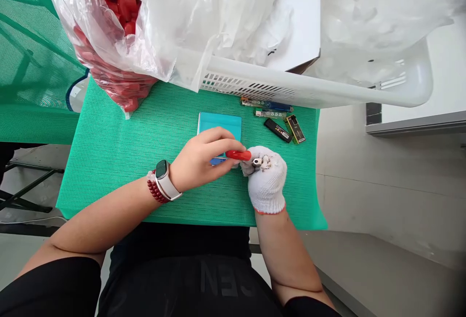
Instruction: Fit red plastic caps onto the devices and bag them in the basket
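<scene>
My left hand (202,159), bare with a watch and red bead bracelet at the wrist, pinches a red lighter (238,155) lying sideways. My right hand (267,178) wears a white knit glove and is closed around the lighter's metal head (257,162). Both hands meet over the green mat (120,152), just in front of a teal flat box (220,123). A blue piece (217,161) shows under my left fingers.
Several lighters (280,120) lie near the mat's far right edge. A white plastic basket (313,89) with clear bags stands behind them. A clear bag of red lighter bodies (116,35) sits at the far left. Bare floor lies to the right.
</scene>
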A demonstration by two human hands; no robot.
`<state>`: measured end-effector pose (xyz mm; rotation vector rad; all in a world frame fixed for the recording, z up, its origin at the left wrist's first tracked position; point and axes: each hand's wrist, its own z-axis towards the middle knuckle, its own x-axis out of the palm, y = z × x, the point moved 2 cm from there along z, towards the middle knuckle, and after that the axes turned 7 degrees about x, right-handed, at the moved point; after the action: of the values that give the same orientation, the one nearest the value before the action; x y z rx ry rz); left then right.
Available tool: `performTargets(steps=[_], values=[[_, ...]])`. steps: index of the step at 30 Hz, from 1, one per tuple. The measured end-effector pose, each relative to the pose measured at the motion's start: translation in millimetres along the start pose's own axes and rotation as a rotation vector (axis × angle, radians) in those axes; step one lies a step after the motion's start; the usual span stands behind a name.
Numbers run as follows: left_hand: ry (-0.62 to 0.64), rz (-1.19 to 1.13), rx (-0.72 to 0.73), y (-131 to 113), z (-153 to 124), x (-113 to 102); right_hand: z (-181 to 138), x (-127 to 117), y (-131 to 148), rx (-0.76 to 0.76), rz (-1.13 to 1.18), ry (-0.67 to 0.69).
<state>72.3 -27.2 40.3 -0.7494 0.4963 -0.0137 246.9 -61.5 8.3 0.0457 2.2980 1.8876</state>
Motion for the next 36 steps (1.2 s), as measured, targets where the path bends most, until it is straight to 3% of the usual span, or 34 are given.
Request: performTargets(steps=[9, 19, 28, 36], values=[[0.031, -0.122, 0.026, -2.6, -0.2, -0.3, 3.9, -6.3, -0.8, -0.177, -0.136, 0.031], [-0.015, -0.102, -0.056, -2.1, -0.2, -0.1, 1.6, -0.6, -0.1, -0.080, -0.028, -0.009], [0.020, -0.107, 0.043, -2.6, -1.1, -0.1, 2.3, -3.4, 3.5, -0.186, -0.148, 0.012], [-0.016, -0.116, -0.144, -2.5, -2.3, -0.5, 0.5, 0.3, -0.6, -0.046, 0.003, 0.009]])
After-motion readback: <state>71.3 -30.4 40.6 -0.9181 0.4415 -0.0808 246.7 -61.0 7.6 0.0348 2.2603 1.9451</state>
